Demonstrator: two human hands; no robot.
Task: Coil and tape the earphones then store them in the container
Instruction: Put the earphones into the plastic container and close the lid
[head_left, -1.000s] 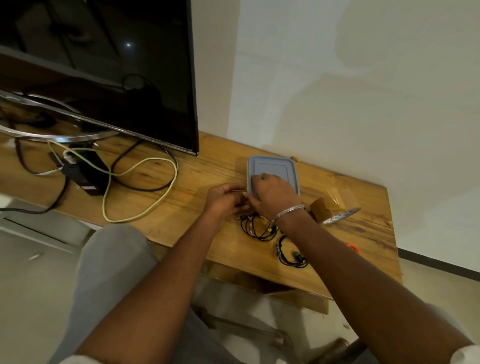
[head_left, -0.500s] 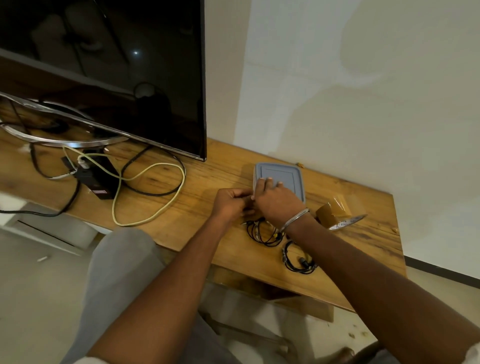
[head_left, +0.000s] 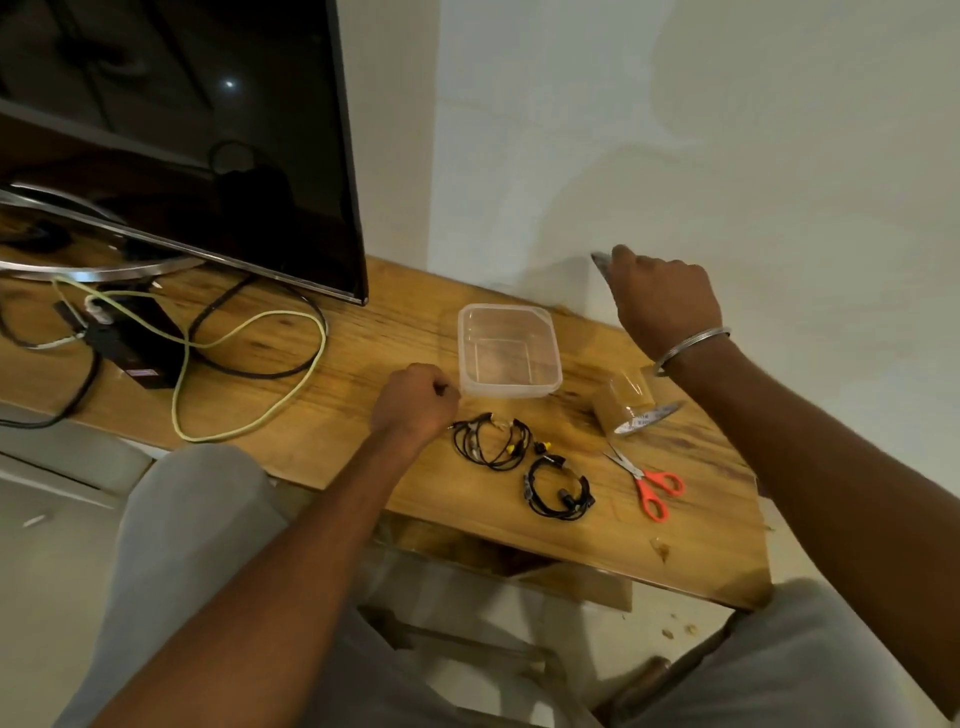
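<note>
**Desk:** What lies nearest on the wooden worktop (head_left: 363, 364)?

**Photographer:** Two black earphone coils, the nearer coil (head_left: 558, 491) with the second coil (head_left: 491, 441) just behind. Light, limp and springy, I judge. Best pinched across the whole loop, never by a bud.

**Desk:** And the hands?

**Photographer:** The left hand (head_left: 413, 402) sits curled beside the second coil. Whether it pinches a cord end, I cannot tell. Beyond stands the clear container (head_left: 505, 308), open. The right hand (head_left: 665, 301) grips the lid (head_left: 600, 262) aloft against a pale wall (head_left: 675, 130), and a dark television (head_left: 182, 130) stands to the left.

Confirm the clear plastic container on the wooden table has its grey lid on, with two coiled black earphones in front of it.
No. The head view shows the clear plastic container open; the right hand holds its grey lid aloft.
</note>
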